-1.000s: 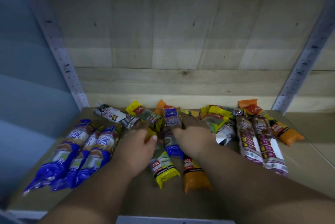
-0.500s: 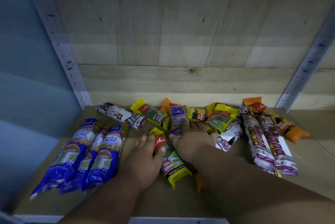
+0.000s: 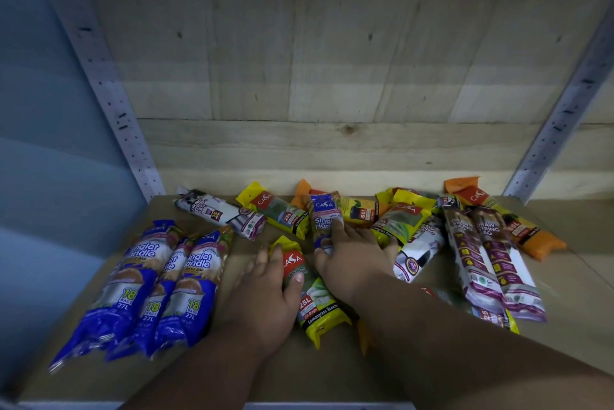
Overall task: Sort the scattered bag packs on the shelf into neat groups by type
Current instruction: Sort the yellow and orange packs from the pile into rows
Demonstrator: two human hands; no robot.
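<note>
Bag packs lie scattered on the wooden shelf board [image 3: 581,303]. Three blue singlet-handle packs [image 3: 143,276] lie side by side at the left. A fourth blue singlet-handle pack [image 3: 325,215] lies in the middle among yellow packs. My right hand [image 3: 354,257] grips it, with fingers on top and thumb at its left edge. My left hand [image 3: 262,293] lies flat, fingers straight, with its thumb on a yellow 25L pack [image 3: 315,303]. Two white-purple draw-string packs [image 3: 478,263] lie together at the right.
More draw-string packs lie at the back left [image 3: 219,213] and the middle right [image 3: 418,252]. Yellow packs [image 3: 277,213] and orange packs [image 3: 528,233] crowd the back. An orange pack [image 3: 363,335] is partly under my right forearm. Metal uprights [image 3: 133,150] stand at both back corners.
My left hand has shifted right so its thumb lies on the yellow 25L pack. My right hand has closed round the middle blue pack. The view has moved in closer.
</note>
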